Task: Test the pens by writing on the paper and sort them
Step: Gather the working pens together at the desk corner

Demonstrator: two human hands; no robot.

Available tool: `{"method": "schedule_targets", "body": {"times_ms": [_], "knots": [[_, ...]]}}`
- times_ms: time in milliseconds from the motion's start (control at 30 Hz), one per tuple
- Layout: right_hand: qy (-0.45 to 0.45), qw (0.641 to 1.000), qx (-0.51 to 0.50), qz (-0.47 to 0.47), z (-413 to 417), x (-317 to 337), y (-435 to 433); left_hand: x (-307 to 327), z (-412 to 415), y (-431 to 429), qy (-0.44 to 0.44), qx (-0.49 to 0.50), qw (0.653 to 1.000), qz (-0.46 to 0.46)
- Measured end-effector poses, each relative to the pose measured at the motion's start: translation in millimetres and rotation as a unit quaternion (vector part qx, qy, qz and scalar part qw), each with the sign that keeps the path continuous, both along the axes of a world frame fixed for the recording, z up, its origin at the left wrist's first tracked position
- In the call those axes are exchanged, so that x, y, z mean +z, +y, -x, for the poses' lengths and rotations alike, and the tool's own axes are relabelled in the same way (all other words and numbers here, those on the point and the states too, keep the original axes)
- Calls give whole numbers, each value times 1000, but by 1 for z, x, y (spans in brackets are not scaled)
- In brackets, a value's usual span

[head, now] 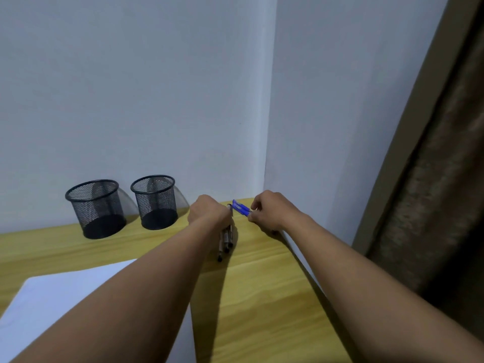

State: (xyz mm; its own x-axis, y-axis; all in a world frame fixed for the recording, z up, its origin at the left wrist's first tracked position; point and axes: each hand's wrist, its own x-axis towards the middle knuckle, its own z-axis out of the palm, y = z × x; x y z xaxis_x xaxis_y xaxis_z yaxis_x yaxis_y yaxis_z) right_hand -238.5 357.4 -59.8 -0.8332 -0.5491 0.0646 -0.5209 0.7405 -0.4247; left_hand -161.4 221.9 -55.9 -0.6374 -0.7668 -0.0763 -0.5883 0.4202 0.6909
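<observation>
Left hand [209,213]: your fingers curl round a bundle of pens [226,239]; their ends jut out below it
Right hand [269,212]: you pinch blue caps [242,208], just beside your left hand
Paper [65,297]: under your left forearm

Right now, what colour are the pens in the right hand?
The pens are blue; head view shows them best.

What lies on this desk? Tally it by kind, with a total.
Black mesh cups: 2
Sheet of paper: 1
Dark-tipped pens gripped by the left hand: 3 showing
Blue pens pinched by the right hand: 2, it seems; blurred
Total: 8, with the pen counts uncertain
</observation>
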Motion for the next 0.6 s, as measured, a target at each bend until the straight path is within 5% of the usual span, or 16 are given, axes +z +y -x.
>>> {"method": "schedule_targets", "body": {"times_ms": [600], "knots": [[-83, 991, -91, 58, 15, 1, -15, 13, 6, 1, -37, -13, 999, -3]]}}
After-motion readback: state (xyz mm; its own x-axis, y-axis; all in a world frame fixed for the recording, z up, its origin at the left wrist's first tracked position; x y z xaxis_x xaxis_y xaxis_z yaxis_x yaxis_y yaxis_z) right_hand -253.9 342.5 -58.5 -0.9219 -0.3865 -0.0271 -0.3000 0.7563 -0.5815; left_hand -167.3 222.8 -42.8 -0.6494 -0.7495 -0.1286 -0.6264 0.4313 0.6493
